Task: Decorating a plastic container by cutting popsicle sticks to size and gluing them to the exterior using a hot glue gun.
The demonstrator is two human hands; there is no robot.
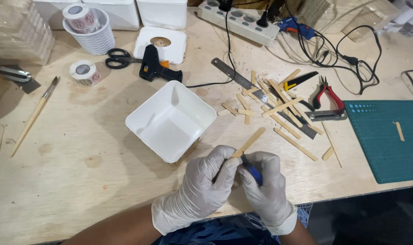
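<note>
Low in the middle of the frame, two hands in pale gloves met over the edge of the wooden table (79,172). The left hand (202,181) had its fingers curled shut around the lower end of a flat wooden stick (249,141), which stuck out from between thumb and fingertips and slanted up toward the right. The right hand (267,186) was closed around a blue-handled tool (252,173), whose dark tip touched the stick just beside the left thumb. Just above and left of the hands stood an empty white square tub (170,120). To the right of it lay a loose scatter of more sticks (283,113) across a metal ruler (242,80), with red-handled pliers (329,95) near them and a green cutting mat (388,140) at the right edge. In the upper part of the frame were a black glue gun (156,68), scissors (118,58), a roll of tape (85,72) and a paintbrush (34,115) at the left.
</note>
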